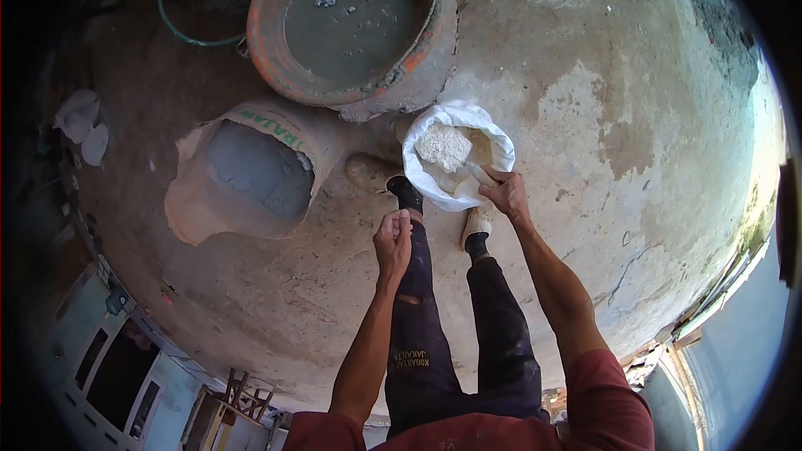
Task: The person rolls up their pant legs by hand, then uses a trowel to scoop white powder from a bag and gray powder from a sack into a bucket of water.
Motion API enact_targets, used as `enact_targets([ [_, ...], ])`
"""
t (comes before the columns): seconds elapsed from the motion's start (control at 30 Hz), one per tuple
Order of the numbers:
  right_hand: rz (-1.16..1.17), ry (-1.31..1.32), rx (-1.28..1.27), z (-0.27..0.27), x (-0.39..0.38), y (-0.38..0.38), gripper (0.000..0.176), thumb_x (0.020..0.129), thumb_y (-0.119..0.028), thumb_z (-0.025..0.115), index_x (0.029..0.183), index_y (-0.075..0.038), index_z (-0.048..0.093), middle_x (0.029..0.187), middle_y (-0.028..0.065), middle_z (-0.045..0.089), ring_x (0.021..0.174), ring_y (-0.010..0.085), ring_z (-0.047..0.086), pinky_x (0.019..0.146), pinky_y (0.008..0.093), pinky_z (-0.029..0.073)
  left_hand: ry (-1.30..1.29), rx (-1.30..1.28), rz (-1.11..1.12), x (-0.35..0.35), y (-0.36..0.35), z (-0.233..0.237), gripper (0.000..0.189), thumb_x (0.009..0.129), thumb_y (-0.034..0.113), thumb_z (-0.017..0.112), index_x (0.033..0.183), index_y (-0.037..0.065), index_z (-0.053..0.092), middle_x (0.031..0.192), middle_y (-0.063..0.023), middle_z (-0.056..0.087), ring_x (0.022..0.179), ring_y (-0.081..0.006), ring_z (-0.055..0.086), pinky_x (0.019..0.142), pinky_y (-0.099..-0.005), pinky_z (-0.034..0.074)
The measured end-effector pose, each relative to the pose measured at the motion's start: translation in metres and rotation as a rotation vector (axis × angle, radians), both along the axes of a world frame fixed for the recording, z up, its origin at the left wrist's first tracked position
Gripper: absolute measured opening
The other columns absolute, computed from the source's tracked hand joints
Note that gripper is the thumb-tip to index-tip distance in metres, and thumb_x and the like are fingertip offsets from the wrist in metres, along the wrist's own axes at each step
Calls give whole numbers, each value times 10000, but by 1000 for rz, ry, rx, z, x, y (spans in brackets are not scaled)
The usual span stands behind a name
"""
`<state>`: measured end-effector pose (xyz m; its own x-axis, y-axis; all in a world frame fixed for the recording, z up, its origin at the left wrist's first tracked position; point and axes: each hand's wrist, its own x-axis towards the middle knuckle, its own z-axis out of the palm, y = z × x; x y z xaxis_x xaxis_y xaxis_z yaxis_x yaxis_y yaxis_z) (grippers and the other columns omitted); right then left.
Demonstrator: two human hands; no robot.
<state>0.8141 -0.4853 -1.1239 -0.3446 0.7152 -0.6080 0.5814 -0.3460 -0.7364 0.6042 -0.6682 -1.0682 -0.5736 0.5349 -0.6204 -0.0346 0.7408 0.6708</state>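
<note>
The scoop (472, 168), heaped with white powder (443, 147), is at the mouth of the white sack (458, 113); I'd judge it stiff, front-heavy and quick to spill, best held by its handle (483, 176), where the right hand (505, 196) is clamped. The left hand (393, 238) has its fingers curled together, seemingly around nothing; beyond sit a torn paper bag (196, 200) of grey powder (259, 169) and an orange-rimmed tub (266, 42) of grey slurry (355, 21)

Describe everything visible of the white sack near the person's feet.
The white sack looks like thin woven plastic, its crinkled rim folded outward around a wide, roundish mouth. It stands open on the concrete floor, just beyond the tub on the person's side. Pale powder is heaped inside the mouth; how full it is cannot be told. The right hand, gripping a pale handle, is at its rim.
</note>
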Motion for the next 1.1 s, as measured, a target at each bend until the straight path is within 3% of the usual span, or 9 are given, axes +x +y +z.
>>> enact_targets([
  [0.2,16,22,23,10,17,1,507,673,-100,731,1170,-8,690,988,176,742,817,115,666,816,281,532,16,-99,20,37,-66,68,401,970,384,608,1096,5,646,981,-160,680,897,-250,673,748,-339,537],
  [0.27,19,1,14,24,21,1,510,673,-103,731,1173,-9,689,975,168,744,809,110,662,810,278,533,-9,-217,-55,49,-80,94,510,916,410,668,1221,11,584,1235,-213,579,1131,-319,593,887,-403,518],
  [0.3,14,-21,3,32,22,2,513,674,-105,730,1176,-10,687,962,161,746,802,105,659,804,275,533,-10,-209,-42,58,-91,100,510,916,410,668,1221,11,584,1235,-213,579,1131,-319,593,887,-403,518],
  [0.37,35,-38,20,37,29,0,515,675,-106,730,1178,-11,687,956,156,746,800,102,655,802,273,533,172,-230,-242,76,-109,106,725,830,458,736,1354,25,482,1407,-227,429,1298,-378,449,1017,-473,447],
  [0.47,56,-48,52,36,43,-4,515,677,-106,729,1182,-12,685,963,150,745,812,102,653,804,270,530,124,-367,-279,81,-92,126,890,766,503,766,1427,35,398,1451,-224,371,1361,-402,356,1075,-506,391],
  [0.63,98,-82,76,71,47,-2,512,682,-109,727,1183,-10,684,991,145,742,851,115,661,820,271,524,169,-445,-279,83,-75,103,870,759,499,765,1418,44,425,1442,-210,402,1342,-385,397,1054,-496,416],
  [0.93,121,-160,9,77,60,-2,531,689,-132,720,1202,-4,672,1057,140,732,902,118,655,844,278,516,110,-500,-238,88,-62,103,763,769,458,755,1352,34,506,1373,-155,509,1279,-345,480,1025,-482,443],
  [1.03,111,-149,44,87,61,-1,535,697,-140,719,1212,-6,670,953,93,739,795,100,636,759,275,525,88,-509,-234,92,-57,104,764,767,478,754,1344,36,517,1361,-155,523,1268,-340,495,1017,-488,451],
  [1.1,127,-154,25,99,61,2,541,701,-141,722,1223,-10,668,814,28,695,662,70,573,635,261,504,105,-499,-231,94,-54,104,767,765,493,751,1339,38,523,1354,-157,531,1262,-338,502,1014,-492,455],
])
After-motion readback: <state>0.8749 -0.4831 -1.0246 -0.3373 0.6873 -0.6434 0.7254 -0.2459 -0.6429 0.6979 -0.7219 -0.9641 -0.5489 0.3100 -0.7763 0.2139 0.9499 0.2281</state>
